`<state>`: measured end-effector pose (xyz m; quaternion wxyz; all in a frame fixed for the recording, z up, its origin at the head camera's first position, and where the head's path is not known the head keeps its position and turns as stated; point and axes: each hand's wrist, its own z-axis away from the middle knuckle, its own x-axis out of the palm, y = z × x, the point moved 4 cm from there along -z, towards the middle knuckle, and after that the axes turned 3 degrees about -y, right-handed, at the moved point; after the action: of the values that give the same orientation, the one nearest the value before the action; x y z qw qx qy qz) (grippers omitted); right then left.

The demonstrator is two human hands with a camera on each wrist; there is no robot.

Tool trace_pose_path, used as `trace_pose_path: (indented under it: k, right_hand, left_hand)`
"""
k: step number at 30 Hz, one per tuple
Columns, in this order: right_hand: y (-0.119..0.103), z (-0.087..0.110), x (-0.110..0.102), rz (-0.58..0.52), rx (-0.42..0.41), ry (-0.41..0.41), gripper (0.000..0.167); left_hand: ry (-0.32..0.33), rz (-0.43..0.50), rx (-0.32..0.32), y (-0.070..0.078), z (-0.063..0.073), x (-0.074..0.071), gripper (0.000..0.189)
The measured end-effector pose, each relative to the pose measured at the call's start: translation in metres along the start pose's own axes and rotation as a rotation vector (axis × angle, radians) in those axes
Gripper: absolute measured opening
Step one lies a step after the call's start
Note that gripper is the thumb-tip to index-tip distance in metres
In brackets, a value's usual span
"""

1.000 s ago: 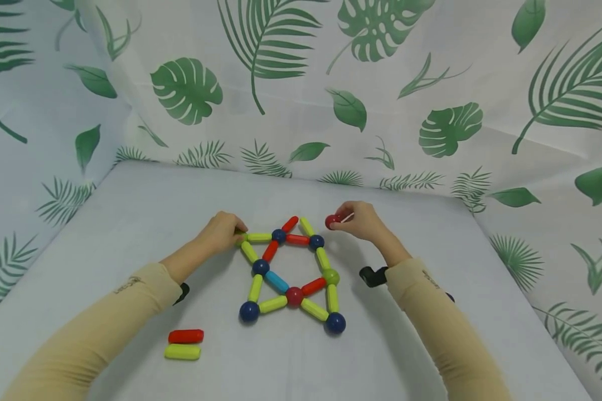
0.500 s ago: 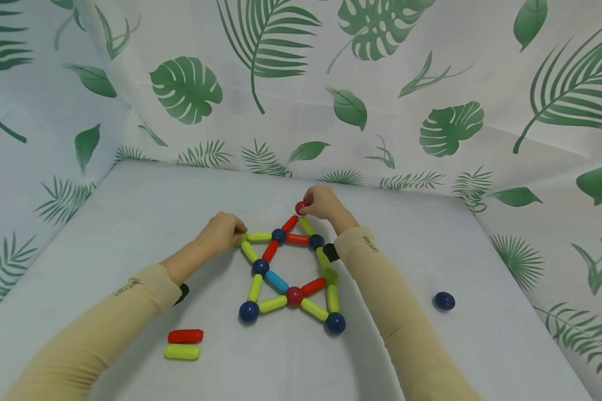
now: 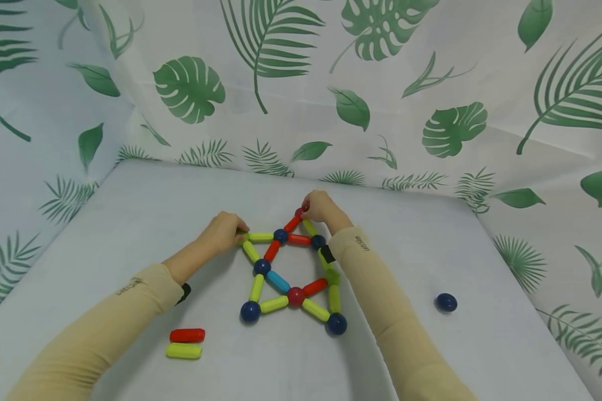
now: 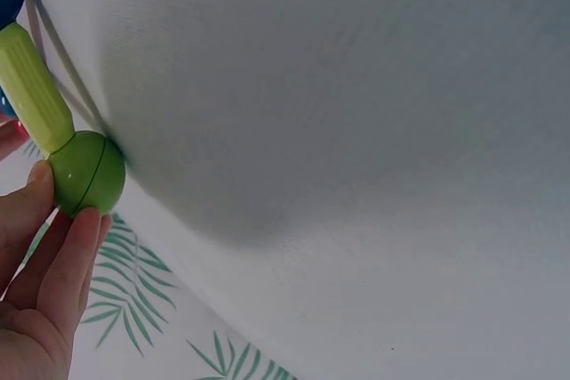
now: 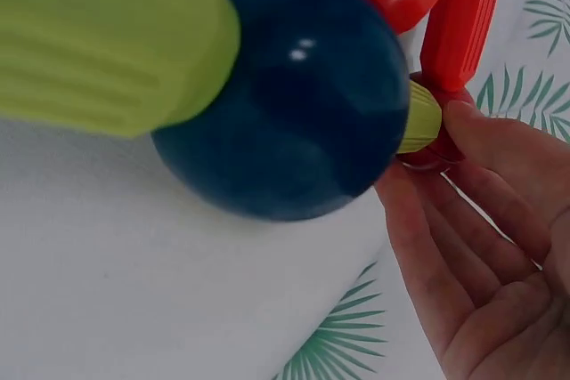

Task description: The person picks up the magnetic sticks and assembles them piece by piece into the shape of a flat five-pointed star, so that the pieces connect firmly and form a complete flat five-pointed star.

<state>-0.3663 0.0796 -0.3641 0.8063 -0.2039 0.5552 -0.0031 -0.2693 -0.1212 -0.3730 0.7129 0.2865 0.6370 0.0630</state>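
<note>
A star-shaped figure of coloured rods and balls lies on the white table [image 3: 221,367]. At its left tip my left hand [image 3: 223,230] pinches a green ball [image 4: 87,173] joined to a yellow-green rod [image 4: 36,86]. My right hand [image 3: 324,208] pinches a red ball [image 3: 299,212] at the far tip, where a red rod [image 3: 292,224] and a yellow-green rod [image 3: 310,227] meet it. In the right wrist view a dark blue ball [image 5: 294,95] fills much of the foreground, and the right fingers partly hide the red ball.
A loose red rod [image 3: 187,335] and a yellow-green rod [image 3: 183,351] lie side by side near the left forearm. One dark blue ball [image 3: 446,302] sits alone at the right. Behind the table hangs a leaf-patterned cloth [image 3: 291,122].
My right hand has carried the red ball leftward to the far tip and lowered it onto the two rod ends. The left hand has kept its hold on the green ball.
</note>
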Motion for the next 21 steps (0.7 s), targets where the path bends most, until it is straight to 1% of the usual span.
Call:
trace_pose_path:
  k: [3, 7, 11, 14, 17, 19, 21]
  right_hand:
    - [0.001, 0.001, 0.001, 0.011, -0.005, -0.013, 0.029]
    - [0.005, 0.007, -0.001, -0.013, -0.019, -0.027, 0.034]
    - [0.011, 0.021, -0.002, -0.009, -0.059, -0.012, 0.037]
    - [0.015, 0.039, -0.002, 0.02, -0.112, 0.007, 0.034]
    - [0.02, 0.065, 0.0, 0.032, -0.181, 0.034, 0.024]
    - [0.025, 0.084, 0.003, 0.016, -0.231, 0.055, 0.017]
    - [0.032, 0.103, 0.009, -0.026, -0.276, 0.047, 0.015]
  left_hand:
    - [0.003, 0.0, 0.001, 0.0, 0.0, 0.0, 0.019]
    - [0.0, -0.007, 0.01, 0.001, 0.0, 0.001, 0.018]
    - [0.0, -0.005, 0.012, 0.0, 0.0, 0.001, 0.018]
    - [0.005, -0.005, 0.006, -0.001, 0.0, 0.001, 0.019]
    - [0.006, -0.013, 0.01, -0.001, 0.001, 0.0, 0.018]
    - [0.005, -0.02, 0.02, 0.0, 0.001, -0.001, 0.018]
    - [0.005, -0.026, 0.029, 0.0, 0.001, -0.001, 0.018]
